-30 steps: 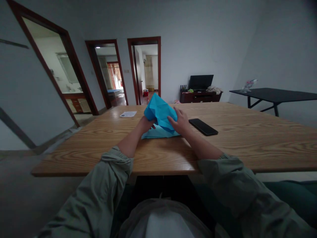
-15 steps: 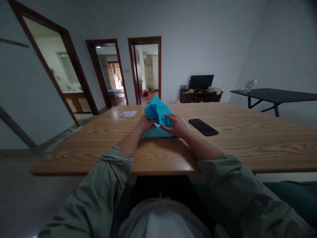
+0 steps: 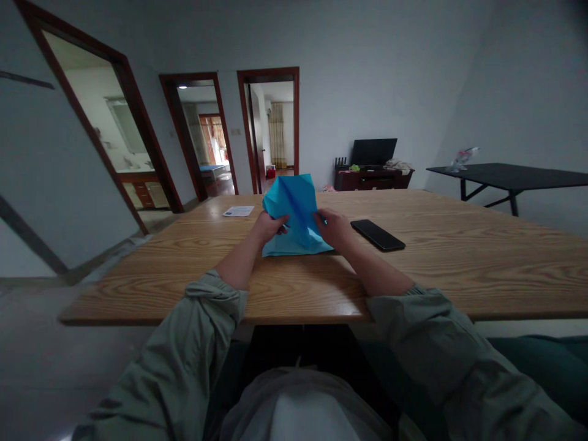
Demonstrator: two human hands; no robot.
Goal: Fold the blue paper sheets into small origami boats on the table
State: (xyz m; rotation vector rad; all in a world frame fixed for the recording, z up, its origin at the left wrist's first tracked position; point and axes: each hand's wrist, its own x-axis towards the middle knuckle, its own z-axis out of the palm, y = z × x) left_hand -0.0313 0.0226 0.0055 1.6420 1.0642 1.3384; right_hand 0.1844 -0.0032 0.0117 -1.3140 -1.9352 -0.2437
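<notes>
Inspection of the room finds a wood-grain surface [image 3: 436, 275] spanning the foreground, carrying a black smartphone [image 3: 377, 235] at 3 o'clock from the work and a paper slip [image 3: 237, 211] at 10 o'clock. A blue folded sheet [image 3: 294, 214] is lying on the surface, its upper part rising between the hands. It is judged light, soft and prone to creasing, so it is best taken by its edges. The left grip [image 3: 270, 228] is pinching the sheet's 9 o'clock edge; the right grip [image 3: 334, 228] is pinching its 3 o'clock edge.
</notes>
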